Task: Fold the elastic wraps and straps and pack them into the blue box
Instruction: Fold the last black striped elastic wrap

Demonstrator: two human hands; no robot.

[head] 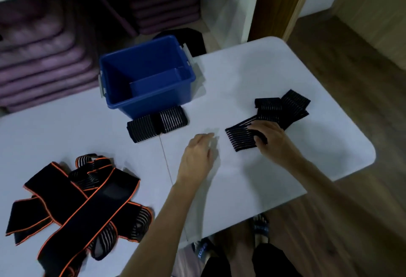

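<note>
An empty blue box (pixel 114 83) stands at the back of the white table (pixel 274 173). A folded black striped wrap (pixel 157 124) lies against the box's front. To the right lies a loose black striped wrap (pixel 283 109) with one end stretched toward me. My right hand (pixel 271 142) grips that end, fingers curled over its edge. My left hand (pixel 198 156) hovers just left of it, fingers relaxed and holding nothing. A pile of black straps with orange edging (pixel 81 202) lies at the front left.
Stacked purple cushions (pixel 44 57) fill shelves behind the table. A black object (pixel 189 37) sits behind the box. Wooden floor (pixel 351 210) lies to the right, and my feet in sandals show below the table's front edge.
</note>
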